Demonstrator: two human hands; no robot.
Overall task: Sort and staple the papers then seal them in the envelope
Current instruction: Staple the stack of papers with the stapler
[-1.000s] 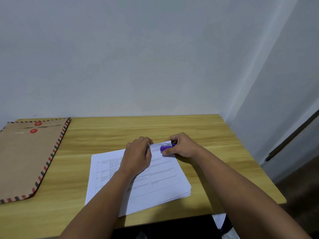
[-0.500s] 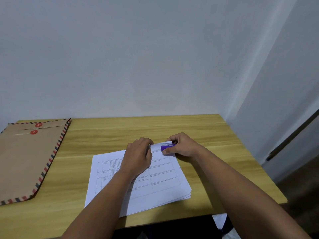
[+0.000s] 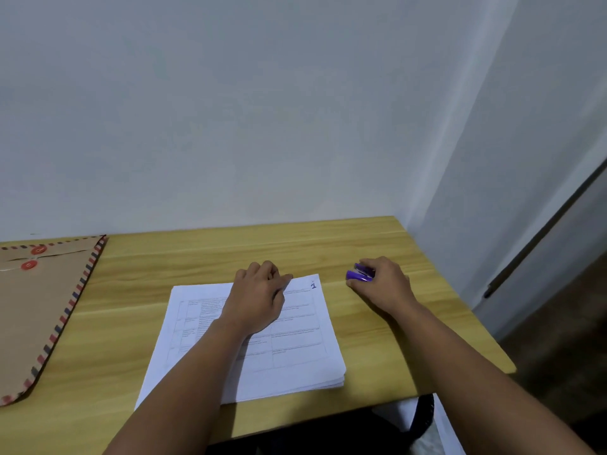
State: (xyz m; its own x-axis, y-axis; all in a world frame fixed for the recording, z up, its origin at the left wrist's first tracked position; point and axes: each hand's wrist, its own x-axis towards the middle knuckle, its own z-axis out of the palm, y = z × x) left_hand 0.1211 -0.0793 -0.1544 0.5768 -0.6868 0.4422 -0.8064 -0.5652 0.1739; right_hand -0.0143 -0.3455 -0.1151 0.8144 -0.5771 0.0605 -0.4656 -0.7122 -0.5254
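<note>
Item one, from my remote view: a stack of papers [image 3: 289, 349], white, matte, rectangular, several sheets thick at the near right corner, top sheet printed with a ruled table and a handwritten "1" in its far right corner. It lies flat under my left hand [image 3: 259, 298], whose loosely curled fingers and palm rest on the upper middle of the sheet, holding nothing.

Item two: a stapler [image 3: 359, 273], small, glossy purple plastic with a metal strip, held in my right hand [image 3: 384, 285]; fingers curl round it, and it sits just off the right edge of the papers, over bare wood.

Item three: an envelope [image 3: 39, 310], tan kraft paper, red-and-blue striped border, two red string-tie discs, lying flat well to the left of my left hand.

Item four: a table [image 3: 377, 339], light wood grain, smooth, straight-edged.

Change noted: half a second ago my right hand held the stapler on the papers' far right corner, close to my left hand; it has since drawn away to the right, uncovering the "1". My left hand stays put.
</note>
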